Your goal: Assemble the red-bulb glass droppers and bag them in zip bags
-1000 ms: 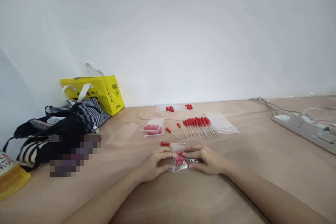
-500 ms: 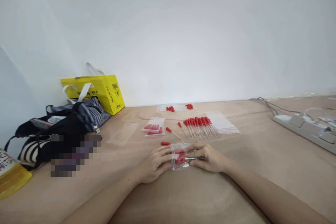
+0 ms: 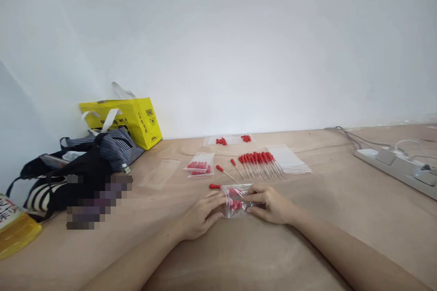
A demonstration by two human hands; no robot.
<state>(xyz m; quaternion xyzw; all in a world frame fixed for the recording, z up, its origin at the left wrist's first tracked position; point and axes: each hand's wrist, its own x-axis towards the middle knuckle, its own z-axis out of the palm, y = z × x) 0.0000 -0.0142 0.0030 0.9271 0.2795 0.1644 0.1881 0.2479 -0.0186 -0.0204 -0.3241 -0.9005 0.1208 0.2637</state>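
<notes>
A clear zip-lock bag (image 3: 241, 212) lies on the table between my hands, with red-bulbed droppers inside. My left hand (image 3: 205, 213) pinches the zip edge at its left end. With bent fingers, my right hand (image 3: 271, 204) grips the right part of the bag and covers the dropper tips. Just behind the bag's left corner, the red bulb of a loose dropper (image 3: 215, 186) shows; the rest of it is hidden by the bag. Two single droppers (image 3: 220, 168) lie farther back, beside a fanned row of several droppers (image 3: 256, 158).
Behind my left hand are filled bags of red bulbs (image 3: 200, 167) and flat clear bags (image 3: 162, 170). Farther back lie bagged droppers (image 3: 221, 141) and a stack of white bags (image 3: 290, 160). Bags (image 3: 123, 122) and a yellow-liquid bottle (image 3: 17, 232) stand left; a power strip (image 3: 396, 168) sits right.
The red bulbs in the bag have shifted slightly right, away from its zip edge. My right hand has eased a little to the right; my left hand stays at the zip edge.
</notes>
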